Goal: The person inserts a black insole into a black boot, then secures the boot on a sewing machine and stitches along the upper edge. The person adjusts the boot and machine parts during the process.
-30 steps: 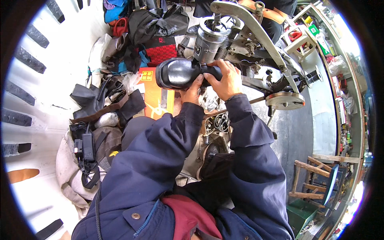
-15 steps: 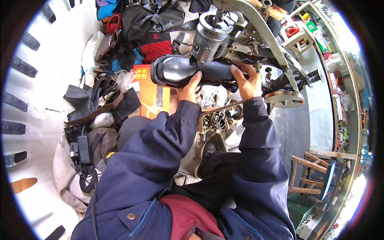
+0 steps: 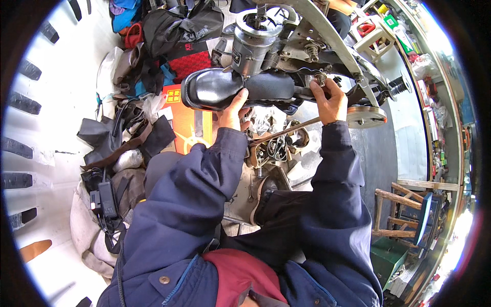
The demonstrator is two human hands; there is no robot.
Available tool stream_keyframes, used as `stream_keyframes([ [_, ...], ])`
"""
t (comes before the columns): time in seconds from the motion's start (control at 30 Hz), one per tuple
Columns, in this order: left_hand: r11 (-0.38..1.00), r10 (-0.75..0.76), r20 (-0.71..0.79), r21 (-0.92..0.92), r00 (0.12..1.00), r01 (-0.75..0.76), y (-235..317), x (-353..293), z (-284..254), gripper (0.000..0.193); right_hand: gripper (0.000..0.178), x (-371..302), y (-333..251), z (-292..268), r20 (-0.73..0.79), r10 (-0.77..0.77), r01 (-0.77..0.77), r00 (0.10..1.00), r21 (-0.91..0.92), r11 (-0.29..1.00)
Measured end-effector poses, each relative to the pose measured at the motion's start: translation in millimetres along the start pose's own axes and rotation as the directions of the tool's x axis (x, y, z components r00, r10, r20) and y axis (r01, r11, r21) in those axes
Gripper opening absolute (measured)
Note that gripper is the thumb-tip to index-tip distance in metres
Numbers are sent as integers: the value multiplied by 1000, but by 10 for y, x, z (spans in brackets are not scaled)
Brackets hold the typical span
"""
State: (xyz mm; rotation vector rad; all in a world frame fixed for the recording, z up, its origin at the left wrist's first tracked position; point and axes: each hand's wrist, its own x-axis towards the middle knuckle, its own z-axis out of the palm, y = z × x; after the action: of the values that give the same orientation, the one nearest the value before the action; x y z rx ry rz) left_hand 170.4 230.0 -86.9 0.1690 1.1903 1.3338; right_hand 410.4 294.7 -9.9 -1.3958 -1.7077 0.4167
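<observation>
A glossy black leather shoe (image 3: 215,90) lies sideways under the silver cylindrical head of a shoe-stitching machine (image 3: 251,53), its rounded toe to the left. My left hand (image 3: 232,113) grips its near edge, thumb up against the upper and the other fingers partly hidden below. Beyond the shoe's right end, my right hand (image 3: 332,104) is up by a coil spring (image 3: 320,77) on the machine. Its thumb and forefinger are bent toward each other; anything between them is too small to make out. The needle area is partly covered by the machine head.
A metal wheel (image 3: 365,117) sits right of my right hand. Below the shoe are an orange box (image 3: 190,120) and a metal tray (image 3: 240,192) with tools. Leather scraps (image 3: 110,130) pile up at left. A wooden stool (image 3: 401,212) and a goods-filled shelf (image 3: 434,112) stand at right.
My right hand has come off the shoe and moved right, to the spring. The left hand stays on the shoe. The machine and shoe appear slightly farther left and up in view.
</observation>
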Motion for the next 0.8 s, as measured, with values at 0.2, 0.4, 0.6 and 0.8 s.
stream_keyframes([
  [0.2, 1000, -8, 42, -20, 999, 8, 13, -23, -24, 42, 16, -88, -130, -53, 44, -50, 45, 998, 111, 993],
  [0.4, 999, -45, 74, 4, 996, 45, 78, -71, 18, 58, 26, -132, -373, -30, 80, 110, -123, 991, 179, 976],
  [0.6, 999, -49, 95, 25, 994, 47, 115, -93, 20, 57, 30, -252, -533, -52, 491, 412, -582, 768, 265, 769],
  [0.8, 997, -69, 95, 28, 993, 67, 135, -76, -5, 63, 29, -259, -599, 6, 532, 376, -579, 759, 285, 764],
])
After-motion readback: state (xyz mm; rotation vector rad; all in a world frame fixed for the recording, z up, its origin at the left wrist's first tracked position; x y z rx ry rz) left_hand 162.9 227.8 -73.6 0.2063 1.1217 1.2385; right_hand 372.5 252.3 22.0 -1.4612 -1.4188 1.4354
